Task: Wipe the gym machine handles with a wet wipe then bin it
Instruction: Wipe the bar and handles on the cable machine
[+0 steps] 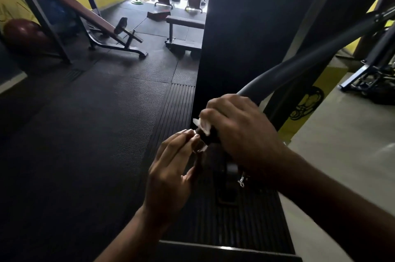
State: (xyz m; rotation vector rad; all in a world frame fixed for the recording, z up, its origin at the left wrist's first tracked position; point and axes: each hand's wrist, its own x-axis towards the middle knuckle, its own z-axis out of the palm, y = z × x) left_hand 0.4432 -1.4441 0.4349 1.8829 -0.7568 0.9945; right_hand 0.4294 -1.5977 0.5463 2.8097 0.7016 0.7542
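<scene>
A grey metal bar (303,52) slopes down from the upper right and ends in a black handle grip (206,136) at the middle of the view. My right hand (239,131) is wrapped over the grip with a white wet wipe (204,125) pressed under its fingers; a corner of the wipe sticks out to the left. My left hand (175,167) is just below and left, its fingertips pinching the end cap of the handle. Most of the grip is hidden under my right hand.
The machine's black upright column (245,26) stands right behind the handle. A metal clip (241,180) hangs under my right wrist. An incline bench (89,16), a flat bench (183,22) and a dark exercise ball (23,31) stand on the black rubber floor (85,122).
</scene>
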